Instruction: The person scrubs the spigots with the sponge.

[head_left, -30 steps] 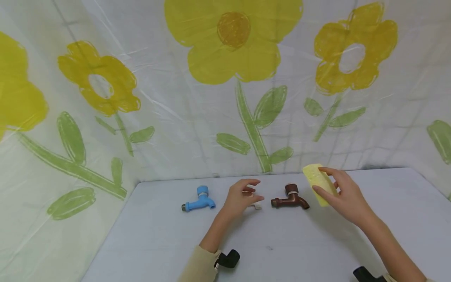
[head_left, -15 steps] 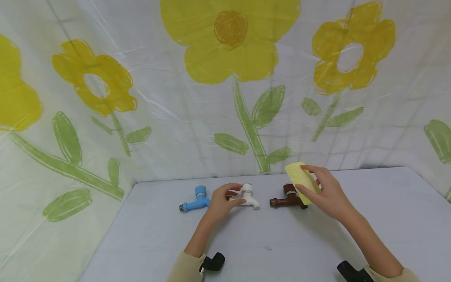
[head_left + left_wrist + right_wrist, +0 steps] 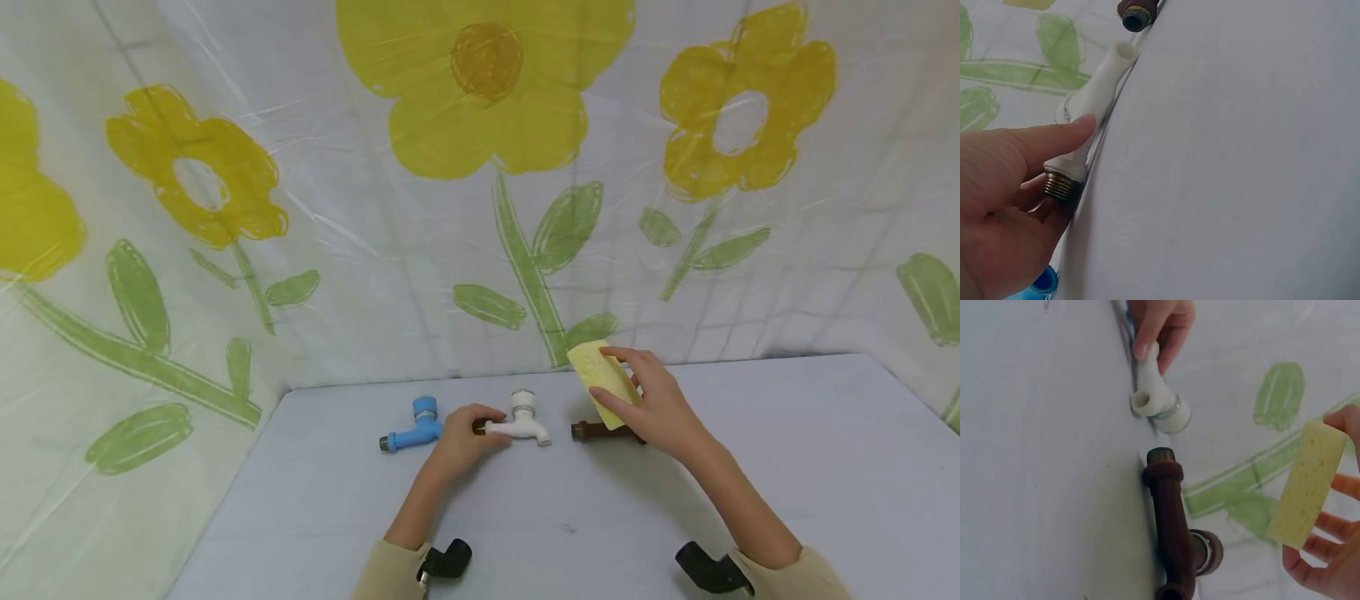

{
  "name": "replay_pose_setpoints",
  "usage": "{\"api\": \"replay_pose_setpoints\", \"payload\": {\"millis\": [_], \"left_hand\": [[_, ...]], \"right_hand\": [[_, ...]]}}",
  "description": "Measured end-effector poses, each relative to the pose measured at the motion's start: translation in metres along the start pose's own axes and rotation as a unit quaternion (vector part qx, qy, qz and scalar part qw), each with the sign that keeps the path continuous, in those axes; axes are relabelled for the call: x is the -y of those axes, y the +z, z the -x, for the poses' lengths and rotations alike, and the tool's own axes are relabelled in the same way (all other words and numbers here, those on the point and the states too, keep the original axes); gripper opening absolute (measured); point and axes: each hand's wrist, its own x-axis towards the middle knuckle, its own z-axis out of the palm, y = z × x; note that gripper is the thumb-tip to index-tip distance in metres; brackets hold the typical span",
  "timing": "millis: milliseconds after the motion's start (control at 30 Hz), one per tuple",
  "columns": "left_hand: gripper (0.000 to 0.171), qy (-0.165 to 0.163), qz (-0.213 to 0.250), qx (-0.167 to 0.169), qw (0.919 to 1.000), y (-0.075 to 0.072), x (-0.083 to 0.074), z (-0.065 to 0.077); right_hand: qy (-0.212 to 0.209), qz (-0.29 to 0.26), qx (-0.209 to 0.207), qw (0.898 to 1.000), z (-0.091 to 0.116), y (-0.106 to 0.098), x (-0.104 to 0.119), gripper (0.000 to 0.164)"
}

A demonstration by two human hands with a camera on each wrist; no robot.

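Note:
My left hand (image 3: 462, 439) grips the white faucet (image 3: 522, 427) near its threaded inlet end, the thumb along its near side; the faucet lies on the table. In the left wrist view the brass thread shows beside my palm. Raised above the table, my right hand (image 3: 655, 408) pinches a pale yellow sponge (image 3: 602, 382) between thumb and fingers. Below it lies a dark brown faucet (image 3: 596, 431), its upper part hidden by the sponge and hand in the head view but seen in the right wrist view.
A blue faucet (image 3: 415, 430) lies to the left of my left hand, partly behind it. All stand on a white table (image 3: 555, 533). A plastic sheet (image 3: 390, 275) printed with yellow flowers hangs behind the table's back edge.
My left hand has moved left, off the front of the white faucet, and now holds its inlet end. My right hand has carried the sponge left, over the brown faucet.

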Motion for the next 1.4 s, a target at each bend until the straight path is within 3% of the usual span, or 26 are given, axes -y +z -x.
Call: {"api": "replay_pose_setpoints", "payload": {"millis": [267,467,600,700,767,900,1067,1233,1400], "left_hand": [[0.021,0.013,-0.018,-0.001,0.9998,-0.005,0.003,0.003],[0.018,0.005,-0.023,0.009,0.9997,-0.005,-0.003,0.002],[0.019,-0.014,-0.006,0.008,0.9998,-0.006,-0.008,0.004],[0.02,-0.043,0.047,0.015,0.9979,-0.007,-0.01,0.006],[0.023,-0.073,0.1,0.024,0.992,-0.008,-0.01,0.007],[0.031,-0.13,0.213,0.04,0.9675,-0.011,-0.01,0.008],[0.038,-0.143,0.302,0.065,0.9401,-0.015,-0.007,0.007],[0.039,-0.142,0.334,0.059,0.9297,-0.017,-0.007,0.007],[0.04,-0.123,0.353,0.04,0.9265,-0.019,-0.017,0.007]], "right_hand": [[0.004,-0.024,0.01,1.0,-0.005,0.017,0.006,0.055],[0.005,-0.026,0.02,0.999,-0.003,0.026,0.007,0.056],[0.002,-0.015,0.025,1.0,-0.001,0.028,0.008,0.056],[0.003,-0.013,0.029,0.999,0.001,0.029,0.008,0.057],[0.005,-0.011,0.03,0.999,0.002,0.03,0.008,0.057],[0.005,-0.008,0.032,0.999,0.004,0.031,0.007,0.057],[-0.001,-0.004,0.029,1.0,0.005,0.033,0.005,0.057],[-0.009,-0.007,0.024,1.0,0.007,0.037,0.006,0.056],[-0.014,0.001,0.019,1.0,0.008,0.04,0.01,0.056]]}}
